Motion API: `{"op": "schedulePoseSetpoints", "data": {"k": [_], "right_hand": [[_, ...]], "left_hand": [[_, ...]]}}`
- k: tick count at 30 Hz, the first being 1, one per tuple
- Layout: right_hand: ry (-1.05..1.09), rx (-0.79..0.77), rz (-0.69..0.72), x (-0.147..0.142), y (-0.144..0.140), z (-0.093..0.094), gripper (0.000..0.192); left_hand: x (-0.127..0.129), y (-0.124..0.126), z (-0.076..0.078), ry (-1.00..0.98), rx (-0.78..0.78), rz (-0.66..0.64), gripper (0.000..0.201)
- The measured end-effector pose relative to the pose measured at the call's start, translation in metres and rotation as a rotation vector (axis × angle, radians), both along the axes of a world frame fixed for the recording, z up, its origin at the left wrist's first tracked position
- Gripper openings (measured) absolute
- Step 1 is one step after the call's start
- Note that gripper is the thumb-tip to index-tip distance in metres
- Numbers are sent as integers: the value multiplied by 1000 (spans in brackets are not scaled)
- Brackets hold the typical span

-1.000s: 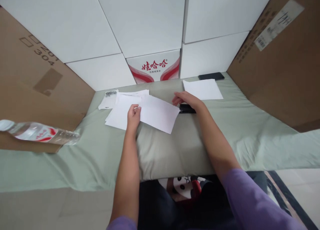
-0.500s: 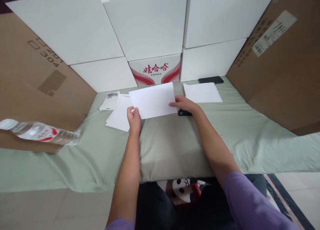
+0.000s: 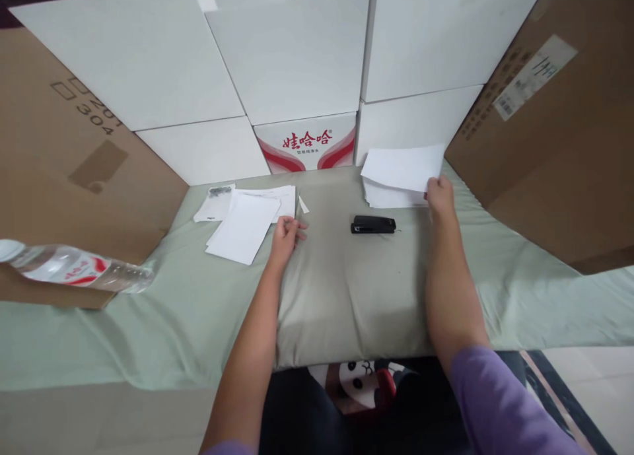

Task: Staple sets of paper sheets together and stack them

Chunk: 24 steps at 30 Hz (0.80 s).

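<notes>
Your right hand (image 3: pixel 438 196) pinches a plain white sheet (image 3: pixel 403 166), lifted over the paper stack (image 3: pixel 391 195) at the bed's (image 3: pixel 347 290) far right edge. The box (image 3: pixel 307 143) behind reads "娃哈哈" in red; a carton (image 3: pixel 74 151) shows "304". Your left hand (image 3: pixel 286 234) rests loosely curled, empty, beside the left papers (image 3: pixel 242 227).

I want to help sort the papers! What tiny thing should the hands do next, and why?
Probably lower the sheet of paper flat and let go: the right hand holds its corner just above the right stack. The left hand rests empty beside the left pile, and the stapler lies untouched between them.
</notes>
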State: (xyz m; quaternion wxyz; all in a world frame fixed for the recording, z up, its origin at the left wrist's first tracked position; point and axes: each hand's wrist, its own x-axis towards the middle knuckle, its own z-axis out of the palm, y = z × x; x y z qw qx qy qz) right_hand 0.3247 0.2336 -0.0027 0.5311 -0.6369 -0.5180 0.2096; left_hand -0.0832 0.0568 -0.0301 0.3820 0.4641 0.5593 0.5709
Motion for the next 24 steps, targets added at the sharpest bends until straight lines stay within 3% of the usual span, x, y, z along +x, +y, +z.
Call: {"op": "schedulePoseSetpoints", "data": {"k": [4, 12, 19, 24], "right_hand": [[-109, -58, -65, 11, -3, -14, 23], [-409, -179, -96, 9, -10, -8, 20], [-448, -215, -136, 2, -9, -8, 20], [-424, -179, -178, -2, -8, -12, 36]], "left_hand": [[0, 1, -2, 39, -2, -10, 37], [-1, 1, -4, 58, 1, -31, 30], [-2, 1, -7, 84, -2, -50, 26], [-2, 0, -6, 130, 16, -49, 25]]}}
